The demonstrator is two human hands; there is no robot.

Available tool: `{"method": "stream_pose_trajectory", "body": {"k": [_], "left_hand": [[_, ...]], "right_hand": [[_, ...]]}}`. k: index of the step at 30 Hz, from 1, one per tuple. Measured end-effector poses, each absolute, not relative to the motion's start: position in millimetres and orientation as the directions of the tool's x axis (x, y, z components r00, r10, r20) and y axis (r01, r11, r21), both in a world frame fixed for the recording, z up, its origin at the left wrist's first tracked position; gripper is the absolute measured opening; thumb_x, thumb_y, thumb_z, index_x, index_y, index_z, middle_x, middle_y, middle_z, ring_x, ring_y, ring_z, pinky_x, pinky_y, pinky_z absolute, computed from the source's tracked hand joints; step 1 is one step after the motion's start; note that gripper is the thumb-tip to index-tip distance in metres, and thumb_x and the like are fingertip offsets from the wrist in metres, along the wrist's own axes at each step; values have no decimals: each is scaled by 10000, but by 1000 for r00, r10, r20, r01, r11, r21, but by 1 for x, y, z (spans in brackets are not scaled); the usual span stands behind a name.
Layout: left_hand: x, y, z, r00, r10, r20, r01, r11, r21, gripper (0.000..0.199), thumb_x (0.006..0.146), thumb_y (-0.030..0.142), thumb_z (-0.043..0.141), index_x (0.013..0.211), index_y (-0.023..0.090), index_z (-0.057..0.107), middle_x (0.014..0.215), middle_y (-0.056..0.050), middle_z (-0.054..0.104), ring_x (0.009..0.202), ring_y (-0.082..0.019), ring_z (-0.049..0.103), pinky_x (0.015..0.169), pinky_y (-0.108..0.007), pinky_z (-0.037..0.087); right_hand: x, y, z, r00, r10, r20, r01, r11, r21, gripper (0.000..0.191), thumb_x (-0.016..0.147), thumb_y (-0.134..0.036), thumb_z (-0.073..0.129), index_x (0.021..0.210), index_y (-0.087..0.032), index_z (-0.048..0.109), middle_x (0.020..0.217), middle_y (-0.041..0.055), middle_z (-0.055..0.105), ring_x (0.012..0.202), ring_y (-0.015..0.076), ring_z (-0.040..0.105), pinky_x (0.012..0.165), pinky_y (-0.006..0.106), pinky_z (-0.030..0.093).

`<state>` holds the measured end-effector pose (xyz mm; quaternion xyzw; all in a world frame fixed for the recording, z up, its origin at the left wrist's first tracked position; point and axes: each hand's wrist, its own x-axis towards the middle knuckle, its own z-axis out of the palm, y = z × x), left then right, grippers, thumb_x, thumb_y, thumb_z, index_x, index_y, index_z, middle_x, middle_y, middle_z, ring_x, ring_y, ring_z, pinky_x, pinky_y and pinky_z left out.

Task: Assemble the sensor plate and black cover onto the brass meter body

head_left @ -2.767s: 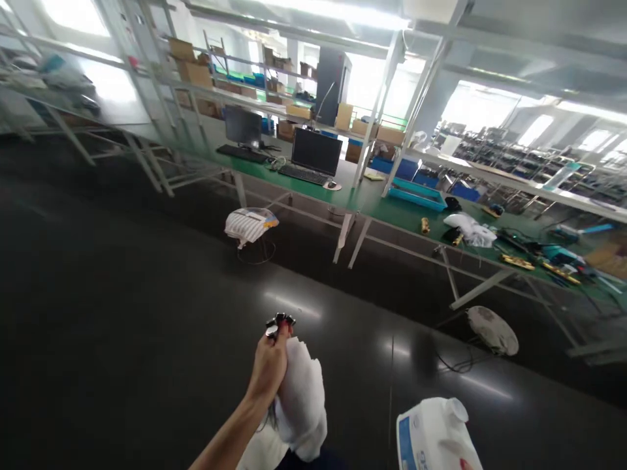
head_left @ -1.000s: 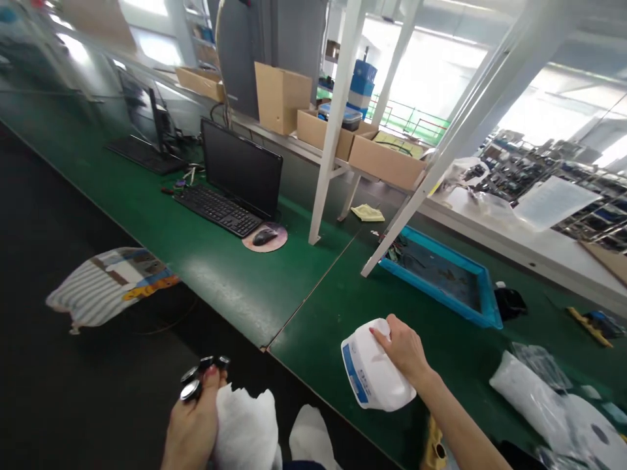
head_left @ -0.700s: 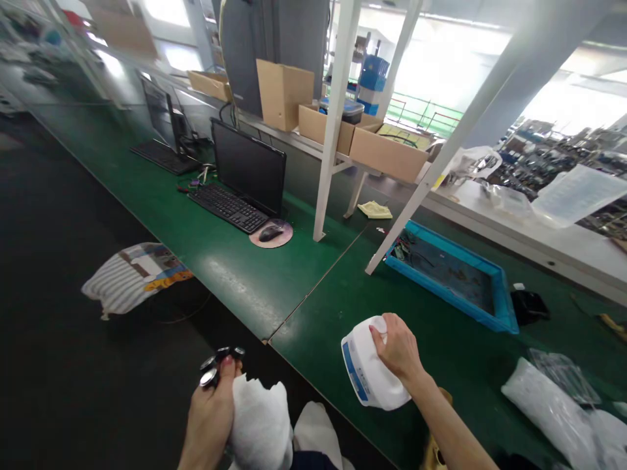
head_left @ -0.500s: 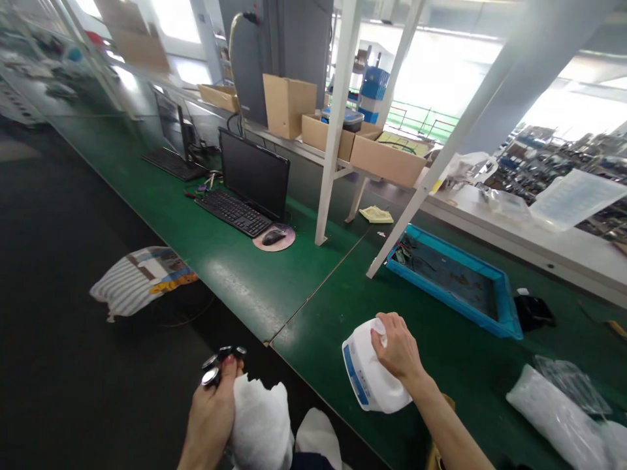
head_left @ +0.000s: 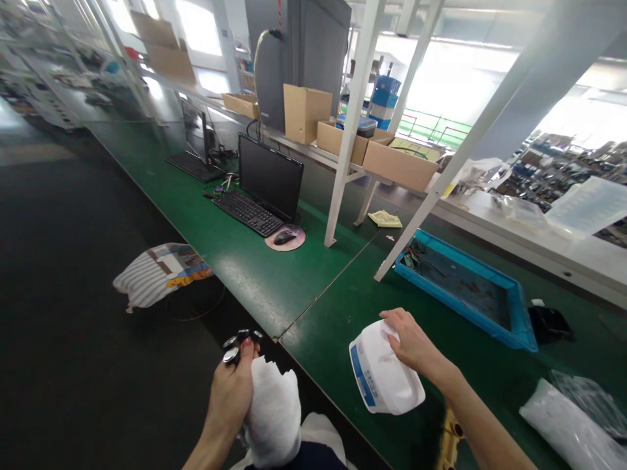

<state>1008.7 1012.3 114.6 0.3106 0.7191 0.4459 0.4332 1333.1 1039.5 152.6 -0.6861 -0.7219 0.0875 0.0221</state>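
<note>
My left hand is closed around a wad of white cloth and pinches several small round metal parts at its fingertips, out over the dark floor in front of the bench edge. My right hand rests on top of a white plastic jug with a blue label. The jug sits on the green bench top near its front edge.
A blue tray with small parts lies behind the jug. A monitor, keyboard and mouse stand to the left. White frame posts rise from the bench. A striped cushioned stool stands on the floor. Clear bags lie at right.
I have walked up to the bench from across the floor. The jug went from hanging in my right hand to resting on the green top. My left hand keeps its hold.
</note>
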Motion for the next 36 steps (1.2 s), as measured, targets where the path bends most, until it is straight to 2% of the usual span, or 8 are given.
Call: {"method": "stream_pose_trajectory", "body": {"k": [11,14,17,22,24,28,31,36], "left_hand": [[1032,1031,110,-433,867,-248,111,324,940,395,727,524,472,733,158,623,809,-120,679,847,-300,609,754,-371,461],[1046,1041,102,-433,867,-248,104,322,941,402,740,538,495,692,159,620,757,-109,670,787,-281,614,701,-346,472],[1058,1049,91,-431,866,-255,99,326,940,404,764,529,498,672,154,617,701,-98,652,738,-264,613,672,-332,470],[1074,1059,75,-415,869,-270,93,336,937,361,818,440,460,671,147,610,663,-76,624,717,-239,607,685,-324,449],[1079,1062,72,-408,870,-278,90,341,936,347,822,416,456,674,143,609,669,-74,619,731,-238,604,694,-325,441],[1088,1066,68,-402,866,-299,87,361,929,336,812,416,469,680,139,608,681,-75,617,754,-248,594,691,-331,421],[1094,1069,64,-393,865,-311,85,371,925,344,801,434,483,668,140,604,686,-77,619,742,-247,585,675,-328,406],[1103,1073,57,-399,861,-315,70,371,926,351,786,459,490,675,147,605,722,-76,629,721,-232,575,663,-314,396]], "right_hand": [[1336,1046,152,24,983,-183,995,-41,-91,381,848,-378,535,1147,-142,528,1011,141,609,916,275,602,752,371,482],[1341,1048,149,-26,984,-178,994,7,-107,420,835,-358,559,1217,-201,484,1129,121,574,1013,264,573,791,351,471],[1346,1050,147,-11,983,-182,994,-9,-109,445,846,-464,518,1143,-133,522,1018,157,605,897,297,603,723,404,481],[1356,1049,150,-251,954,-166,945,203,-257,312,875,-265,466,1180,-243,530,1190,67,542,1068,215,543,882,341,449],[1359,1049,152,-265,953,-147,935,216,-282,341,863,-306,488,1195,-239,525,1207,77,534,1073,234,538,882,359,446],[1363,1052,155,-155,968,-195,971,113,-209,352,847,-396,535,1139,-202,547,1023,89,602,899,240,590,777,366,466],[1364,1054,155,-286,942,-177,937,237,-255,328,853,-248,512,1181,-235,517,1160,68,548,1012,209,557,848,322,450],[1356,1056,157,-200,960,-199,975,175,-135,365,842,-389,551,1124,-158,539,1056,117,574,930,267,573,786,395,482]]}}
